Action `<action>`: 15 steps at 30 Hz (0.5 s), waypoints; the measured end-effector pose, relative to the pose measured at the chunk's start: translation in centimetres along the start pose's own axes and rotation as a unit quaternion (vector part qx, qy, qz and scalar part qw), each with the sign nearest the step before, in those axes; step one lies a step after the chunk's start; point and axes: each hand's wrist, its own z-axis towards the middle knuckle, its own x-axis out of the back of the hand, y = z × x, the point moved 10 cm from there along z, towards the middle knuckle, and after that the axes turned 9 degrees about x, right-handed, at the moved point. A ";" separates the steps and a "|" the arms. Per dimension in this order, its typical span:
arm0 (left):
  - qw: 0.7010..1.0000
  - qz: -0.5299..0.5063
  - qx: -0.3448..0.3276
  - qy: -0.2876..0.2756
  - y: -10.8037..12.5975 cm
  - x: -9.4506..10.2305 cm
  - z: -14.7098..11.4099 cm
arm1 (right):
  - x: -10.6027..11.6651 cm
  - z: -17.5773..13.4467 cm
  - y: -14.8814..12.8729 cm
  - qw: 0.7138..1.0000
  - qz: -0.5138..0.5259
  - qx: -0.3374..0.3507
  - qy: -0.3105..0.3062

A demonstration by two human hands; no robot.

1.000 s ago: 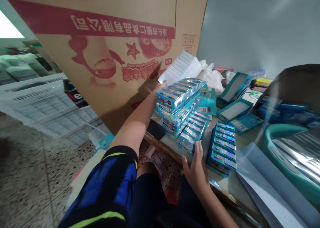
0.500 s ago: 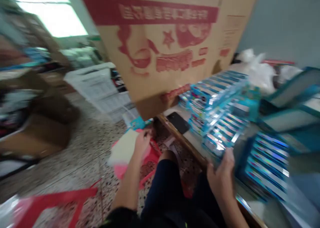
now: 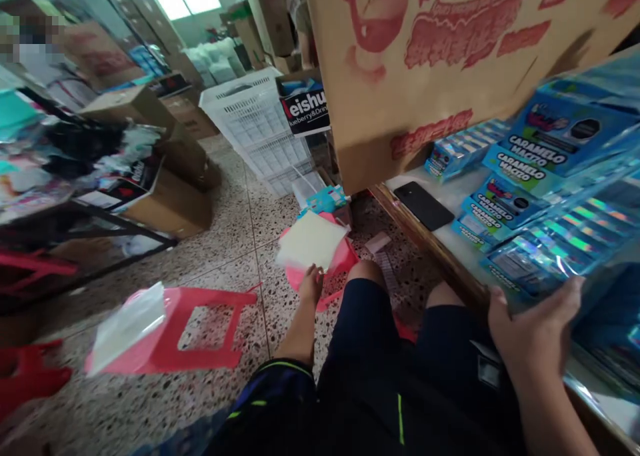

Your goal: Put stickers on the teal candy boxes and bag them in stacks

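My left hand [image 3: 312, 284] reaches down to the near edge of a stack of whitish, translucent plastic sheets [image 3: 313, 240]. Its fingers are pinched together at the sheets' edge. The stack lies on a pink plastic stool [image 3: 344, 259] beside my knee. On the table to the right, my right hand [image 3: 535, 329] is at the near end of a shiny, film-wrapped pack of blue boxes [image 3: 565, 239]. Its thumb and fingers are spread apart, and the fingers appear to touch the pack. More blue candy boxes [image 3: 550, 126] marked "Caramelo Macizo" are piled behind it.
A black phone [image 3: 424, 205] lies near the table's wooden edge [image 3: 400, 219]. Behind it stands a large cardboard box [image 3: 365, 116]. A second pink stool [image 3: 200, 359] holds a clear plastic sheet [image 3: 129, 329]. White crates [image 3: 255, 126] stand beyond, and a person [image 3: 55, 69] is at far left.
My view has swung left and steadied, so the table and boxes appear farther right. My left hand is now at the sheets' near edge. My right hand stays by the wrapped pack.
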 end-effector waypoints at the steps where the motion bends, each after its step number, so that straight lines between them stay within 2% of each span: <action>1: 1.000 0.004 -0.002 0.005 0.1 0.3 0.2 | 0.1 0.1 -0.1 1.000 -0.002 -0.002 0.006; 4: 1.000 0.015 0.004 0.015 0.3 1.0 1.1 | 0.1 0.2 -0.2 1.000 0.016 -0.004 0.020; 9: 0.999 0.026 0.038 0.018 0.5 1.2 2.6 | 0.2 0.1 0.1 0.999 0.037 0.001 0.037; 15: 0.999 -0.004 0.027 0.047 0.5 1.6 2.5 | 0.6 0.2 0.2 0.998 0.044 -0.014 0.048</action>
